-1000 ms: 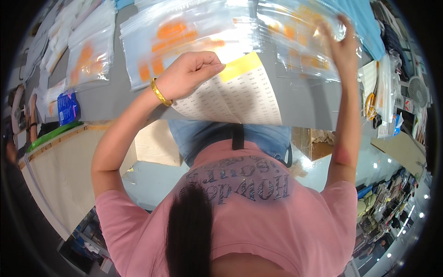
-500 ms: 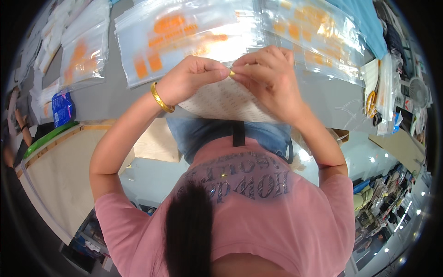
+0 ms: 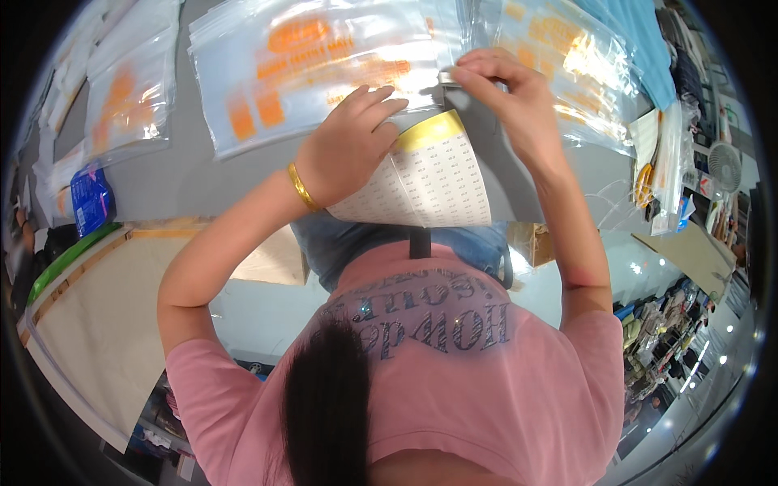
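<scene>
A white sheet of small printed stickers [image 3: 442, 178] with a yellow strip along its far edge lies at the table's near edge. My left hand [image 3: 344, 146] is open over the sheet's left part, its fingers spread toward a pile of clear plastic bags [image 3: 235, 73] with orange print. Between the thumb and fingers of my right hand [image 3: 519, 93] is a small pale sticker [image 3: 447, 78]. That hand is closed in a pinch beside the right edge of the bag pile. Its fingertips partly cover the sticker.
More clear bags [image 3: 587, 73] with orange print lie to the right, and others [image 3: 130, 101] to the left. Orange-handled scissors [image 3: 644, 185] are at the table's right. A blue packet [image 3: 91, 198] sits at the left edge, and blue fabric [image 3: 648, 49] lies far right.
My hands have parted. The right moved up and right with a small sticker, toward the bags' edge. The left opened and settled over the sticker sheet, whose yellow strip now shows.
</scene>
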Action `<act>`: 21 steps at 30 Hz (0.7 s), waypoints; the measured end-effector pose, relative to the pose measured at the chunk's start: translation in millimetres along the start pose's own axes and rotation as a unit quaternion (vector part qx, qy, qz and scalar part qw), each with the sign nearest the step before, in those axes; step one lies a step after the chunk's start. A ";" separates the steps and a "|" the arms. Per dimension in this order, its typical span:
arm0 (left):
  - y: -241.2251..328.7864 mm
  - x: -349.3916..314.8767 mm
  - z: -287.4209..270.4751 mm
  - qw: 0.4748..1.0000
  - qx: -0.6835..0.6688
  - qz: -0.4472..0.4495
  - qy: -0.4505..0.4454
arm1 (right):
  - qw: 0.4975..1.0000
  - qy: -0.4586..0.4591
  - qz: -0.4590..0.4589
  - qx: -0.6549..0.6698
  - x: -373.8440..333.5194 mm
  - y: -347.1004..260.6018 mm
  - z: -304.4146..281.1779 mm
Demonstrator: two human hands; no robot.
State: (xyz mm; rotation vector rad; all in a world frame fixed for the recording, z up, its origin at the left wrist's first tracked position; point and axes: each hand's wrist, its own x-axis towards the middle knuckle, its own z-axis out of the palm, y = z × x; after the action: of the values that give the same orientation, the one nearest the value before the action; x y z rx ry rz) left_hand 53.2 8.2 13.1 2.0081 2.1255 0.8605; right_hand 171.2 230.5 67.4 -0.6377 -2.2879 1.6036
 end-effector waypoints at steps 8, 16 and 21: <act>-1.0 -5.2 11.8 0.999 0.042 -0.015 0.010 | 0.991 -0.003 -0.053 -0.122 17.2 69.1 38.3; -6.9 1.8 13.0 0.996 0.076 -0.017 -0.030 | 0.896 0.091 -0.165 -0.401 31.2 31.1 36.4; -11.2 2.5 8.8 0.999 0.011 -0.019 -0.028 | 0.908 0.148 -0.148 -0.364 95.9 44.4 55.3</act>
State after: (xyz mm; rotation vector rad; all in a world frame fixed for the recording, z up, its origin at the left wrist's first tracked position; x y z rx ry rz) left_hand 46.8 13.8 1.4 1.9708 2.1463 0.7698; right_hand 71.5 246.2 4.0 -0.5882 -2.5463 0.4435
